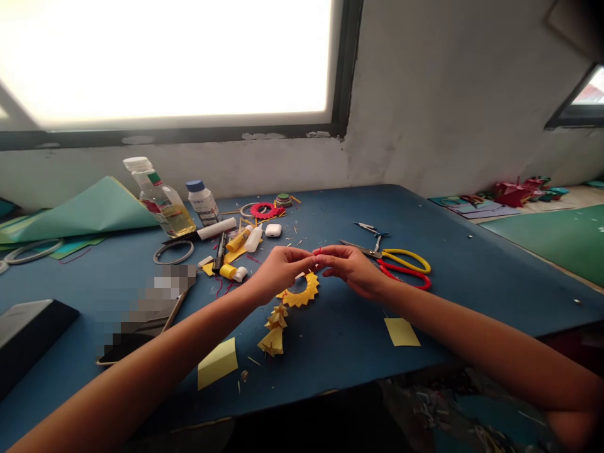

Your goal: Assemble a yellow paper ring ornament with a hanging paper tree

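Observation:
My left hand (286, 269) and my right hand (348, 267) meet fingertip to fingertip above the blue table. Their fingers pinch a thin red thread (320, 251), of which only a short bit shows. Just beneath them is a yellow folded-paper ring (307, 294) with a toothed edge, partly covered by my left hand. Below the ring is a string of small yellow folded-paper shapes (275, 331). Whether the ring hangs from the thread or rests on the table I cannot tell. Scissors (401, 259) with one yellow and one red handle lie beside my right hand.
Yellow paper squares lie near the front, one left (218, 363) and one right (402, 332). Behind stand an oil-coloured bottle (172, 211) and a blue-capped bottle (204, 204). Glue bottles, tape rolls and a white case (273, 230) clutter the left middle. Compasses (372, 229) lie behind the scissors.

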`<state>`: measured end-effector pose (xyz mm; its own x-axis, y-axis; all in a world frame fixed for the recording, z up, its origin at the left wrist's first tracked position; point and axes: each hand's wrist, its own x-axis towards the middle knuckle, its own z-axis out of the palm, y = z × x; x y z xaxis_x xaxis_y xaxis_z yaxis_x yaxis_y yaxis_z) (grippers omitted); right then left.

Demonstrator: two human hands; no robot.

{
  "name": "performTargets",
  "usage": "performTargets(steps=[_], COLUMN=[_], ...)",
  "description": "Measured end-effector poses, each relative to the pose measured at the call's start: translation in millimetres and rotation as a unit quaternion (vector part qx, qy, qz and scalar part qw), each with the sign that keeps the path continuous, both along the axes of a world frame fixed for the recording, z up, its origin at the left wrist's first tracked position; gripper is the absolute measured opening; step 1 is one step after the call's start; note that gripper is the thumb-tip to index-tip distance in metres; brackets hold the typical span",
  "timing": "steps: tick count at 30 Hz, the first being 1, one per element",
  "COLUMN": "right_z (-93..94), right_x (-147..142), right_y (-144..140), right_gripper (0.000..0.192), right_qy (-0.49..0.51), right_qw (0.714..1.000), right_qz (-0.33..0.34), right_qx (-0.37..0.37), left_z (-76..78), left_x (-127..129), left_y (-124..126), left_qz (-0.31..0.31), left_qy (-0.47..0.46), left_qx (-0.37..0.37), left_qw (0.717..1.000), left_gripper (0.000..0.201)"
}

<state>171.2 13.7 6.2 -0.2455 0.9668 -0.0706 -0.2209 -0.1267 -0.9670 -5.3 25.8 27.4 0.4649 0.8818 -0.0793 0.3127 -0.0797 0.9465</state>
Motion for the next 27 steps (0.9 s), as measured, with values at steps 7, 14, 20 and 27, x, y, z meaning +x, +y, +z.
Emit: performTargets(steps=[7,14,20,27], right_z=[-2.7,-2.5,-1.4,-2.3], right_x=[-1.9,1.7,11.1,20.0], right_y=[-1.6,7.0,18.3,14.5], right_gripper=[0.023,0.026,0.031,0.026], right_qy=[-0.010,-0.020,-0.009,-0.135], right_qw=[1.000,0.998,0.990,0.990], right_qz=[-0.013,-0.048,-0.140,-0.025], right_qx=[0.009,0.020,0.001,-0.029], left_z=[-1.4,-0.5,8.0,6.2], left_x=[-0.7,-3.9,0.5,27.8], left_y=[-0.8,6.9,34.3,62.4], left_qz=[-0.003,-0.010,-0.026,-0.135], left_qy=[0.012,0.084,0.264,0.396], left_qx=[0.019,0.114,0.231,0.159], left_qw=[1.000,0.990,0.936,0.894], left_gripper=[0.046,0.045,0.034,0.030])
